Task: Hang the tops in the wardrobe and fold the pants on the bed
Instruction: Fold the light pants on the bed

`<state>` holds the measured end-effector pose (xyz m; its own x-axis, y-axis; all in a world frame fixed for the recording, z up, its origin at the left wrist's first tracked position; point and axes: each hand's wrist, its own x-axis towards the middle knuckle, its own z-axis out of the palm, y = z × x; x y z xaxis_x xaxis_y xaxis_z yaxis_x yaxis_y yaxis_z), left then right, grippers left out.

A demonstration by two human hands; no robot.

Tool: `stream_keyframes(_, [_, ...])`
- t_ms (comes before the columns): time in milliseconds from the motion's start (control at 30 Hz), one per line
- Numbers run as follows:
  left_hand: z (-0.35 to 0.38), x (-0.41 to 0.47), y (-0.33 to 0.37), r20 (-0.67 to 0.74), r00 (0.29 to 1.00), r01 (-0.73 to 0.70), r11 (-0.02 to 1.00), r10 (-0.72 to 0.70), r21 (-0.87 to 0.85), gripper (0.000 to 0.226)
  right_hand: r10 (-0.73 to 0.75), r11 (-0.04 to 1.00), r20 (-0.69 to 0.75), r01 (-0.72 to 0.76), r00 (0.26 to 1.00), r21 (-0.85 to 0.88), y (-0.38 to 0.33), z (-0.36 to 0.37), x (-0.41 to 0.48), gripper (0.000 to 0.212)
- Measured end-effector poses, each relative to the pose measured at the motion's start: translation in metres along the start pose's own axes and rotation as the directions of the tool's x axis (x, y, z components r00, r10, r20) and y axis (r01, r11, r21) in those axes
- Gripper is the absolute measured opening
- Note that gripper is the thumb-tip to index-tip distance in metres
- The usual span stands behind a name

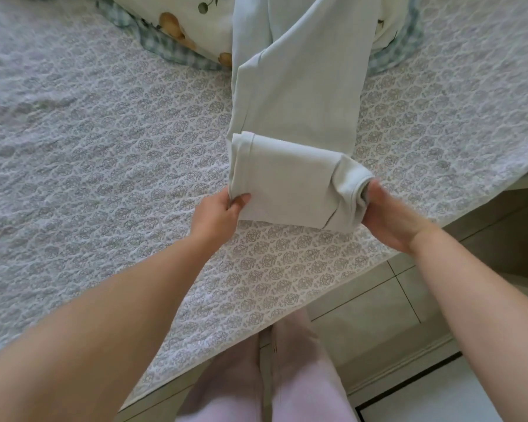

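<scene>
Pale green pants (299, 95) lie lengthwise on the bed, stretching away from me toward the pillow. Their near end is folded back on itself into a thick flap (287, 178). My left hand (220, 214) pinches the flap's near left corner, thumb on top. My right hand (387, 217) grips the right end of the flap, fingers tucked into the fold. The far end of the pants runs out of the top of the frame.
The bed carries a white quilted cover (104, 153) with a grey floral print. A pillow (183, 28) with a fruit print and green checked trim lies at the top. The bed's edge runs diagonally near me, with tiled floor (378, 318) to the right.
</scene>
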<state>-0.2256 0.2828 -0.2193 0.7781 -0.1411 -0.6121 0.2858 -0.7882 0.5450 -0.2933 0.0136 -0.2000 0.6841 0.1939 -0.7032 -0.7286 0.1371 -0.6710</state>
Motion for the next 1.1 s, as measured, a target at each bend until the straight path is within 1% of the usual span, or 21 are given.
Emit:
stream_keyframes(33, [0.000,0.004,0.002,-0.002,1.000,0.002,1.000,-0.002,-0.001,0.033,0.027,0.993,-0.013,-0.028,1.000,-0.113,0.002,0.001,-0.002,0.094])
stream_keyframes(67, [0.000,0.007,0.004,-0.001,1.000,0.010,1.000,-0.010,-0.022,0.033,0.065,0.968,-0.061,-0.077,0.996,-0.239,0.002,0.002,-0.003,0.092])
stream_keyframes(133, [0.001,0.012,0.005,-0.007,0.999,0.030,0.995,-0.031,-0.099,0.033,0.084,0.856,-0.232,-0.189,0.969,-0.481,0.009,0.003,0.001,0.068])
stream_keyframes(200, [0.001,0.015,0.004,-0.021,0.999,0.043,0.983,-0.047,-0.177,0.033,-0.047,0.752,-0.345,-0.194,0.937,-0.630,0.012,0.008,0.003,0.045])
stream_keyframes(233, [0.001,0.015,0.004,-0.033,0.998,0.041,0.978,-0.049,-0.203,0.031,-0.128,0.746,-0.368,-0.155,0.921,-0.648,0.013,0.011,0.003,0.039])
stream_keyframes(333, [0.001,0.018,0.008,-0.114,0.993,-0.005,0.966,-0.025,-0.259,0.020,-0.362,0.778,-0.419,0.021,0.833,-0.628,0.011,0.017,0.003,0.025])
stream_keyframes(367, [0.001,0.019,0.010,-0.147,0.989,-0.022,0.965,-0.017,-0.261,0.019,-0.422,0.779,-0.448,0.062,0.788,-0.624,0.011,0.020,0.005,0.021])
stream_keyframes(400, [0.001,0.021,0.012,-0.177,0.984,-0.037,0.970,-0.007,-0.242,0.021,-0.438,0.793,-0.490,0.068,0.753,-0.605,0.011,0.022,0.008,0.019])
stream_keyframes(433, [0.002,0.024,0.014,-0.195,0.981,-0.039,0.981,0.002,-0.189,0.023,-0.404,0.823,-0.540,0.035,0.738,-0.567,0.012,0.024,0.013,0.019])
stream_keyframes(500, [0.004,0.031,0.015,-0.182,0.983,0.008,1.000,-0.012,-0.025,0.031,-0.217,0.874,-0.607,-0.125,0.765,-0.470,0.016,0.024,0.026,0.021])
stream_keyframes(533, [0.005,0.035,0.014,-0.157,0.987,0.041,0.999,-0.037,0.024,0.035,-0.119,0.879,-0.618,-0.208,0.778,-0.430,0.018,0.023,0.032,0.023])
stream_keyframes(567, [0.006,0.038,0.014,-0.130,0.989,0.071,0.997,-0.066,0.032,0.038,-0.052,0.879,-0.624,-0.260,0.779,-0.399,0.020,0.021,0.037,0.024])
stream_keyframes(633, [0.005,0.044,0.016,-0.103,0.990,0.103,0.994,-0.100,0.027,0.038,-0.016,0.876,-0.641,-0.298,0.767,-0.379,0.019,0.019,0.043,0.025])
stream_keyframes(733, [0.004,0.044,0.017,-0.099,0.989,0.108,0.994,-0.108,-0.013,0.032,-0.028,0.890,-0.647,-0.275,0.762,-0.363,0.020,0.019,0.042,0.025])
stream_keyframes(800, [0.008,0.039,0.015,-0.129,0.984,0.116,0.990,-0.125,-0.079,0.028,-0.057,0.907,-0.673,-0.244,0.738,-0.344,0.021,0.024,0.038,0.026])
stream_keyframes(867, [0.015,0.032,0.012,-0.174,0.973,0.121,0.979,-0.150,-0.166,0.026,-0.090,0.945,-0.706,-0.163,0.703,-0.283,0.019,0.028,0.037,0.035])
stream_keyframes(933, [0.022,0.027,0.011,-0.194,0.968,0.129,0.979,-0.158,-0.156,0.026,-0.111,0.968,-0.711,-0.087,0.695,-0.237,0.012,0.031,0.043,0.047])
stream_keyframes(967, [0.024,0.027,0.012,-0.200,0.968,0.134,0.985,-0.155,-0.113,0.025,-0.131,0.961,-0.718,-0.089,0.684,-0.260,0.010,0.033,0.047,0.055])
stream_keyframes(1000, [0.025,0.027,0.013,-0.211,0.966,0.136,0.987,-0.151,-0.083,0.025,-0.186,0.937,-0.739,-0.109,0.648,-0.332,0.010,0.036,0.049,0.061])
stream_keyframes(1067, [0.026,0.028,0.016,-0.235,0.960,0.137,0.987,-0.153,-0.082,0.026,-0.336,0.841,-0.779,-0.204,0.530,-0.502,0.017,0.041,0.051,0.055])
stream_keyframes(1100, [0.026,0.029,0.017,-0.244,0.957,0.138,0.986,-0.158,-0.095,0.026,-0.367,0.801,-0.786,-0.261,0.498,-0.539,0.021,0.044,0.049,0.048])
